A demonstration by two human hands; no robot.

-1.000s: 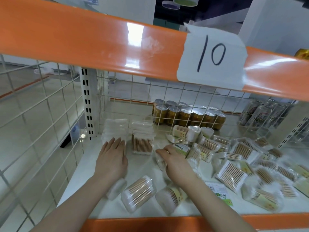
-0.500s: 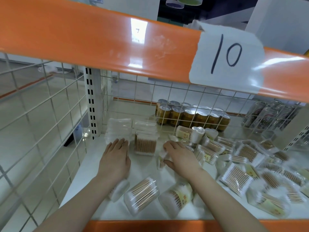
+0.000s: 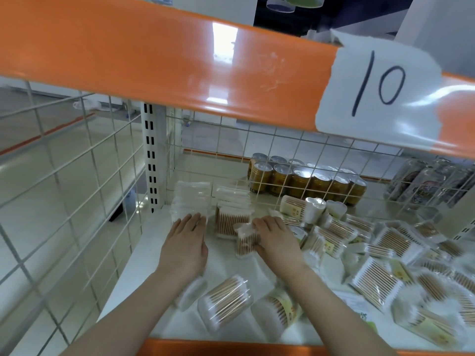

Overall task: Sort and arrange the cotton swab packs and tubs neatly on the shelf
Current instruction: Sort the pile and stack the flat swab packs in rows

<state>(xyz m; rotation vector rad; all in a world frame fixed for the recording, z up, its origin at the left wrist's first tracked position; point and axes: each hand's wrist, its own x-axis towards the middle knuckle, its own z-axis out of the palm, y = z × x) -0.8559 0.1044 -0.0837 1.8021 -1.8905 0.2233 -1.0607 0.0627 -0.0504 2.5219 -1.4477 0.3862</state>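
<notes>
Swab pack (image 3: 246, 242) now upright — right hand (image 3: 276, 237).

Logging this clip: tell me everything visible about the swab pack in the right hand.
The pack is a small clear plastic case of wooden-stemmed, white-tipped swabs. It stands upright on the white shelf, just in front of a larger swab box. The right hand holds its right side. Motion blur hides any label.

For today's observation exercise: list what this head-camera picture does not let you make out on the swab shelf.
- Head view: print on the pack labels, too small and blurred to read.
- Right end of the swab pile, cut off by the frame edge and smeared.
- Tub under the left forearm, partly covered.
- Left hand fingers' contact with the clear packs, unclear.
</notes>
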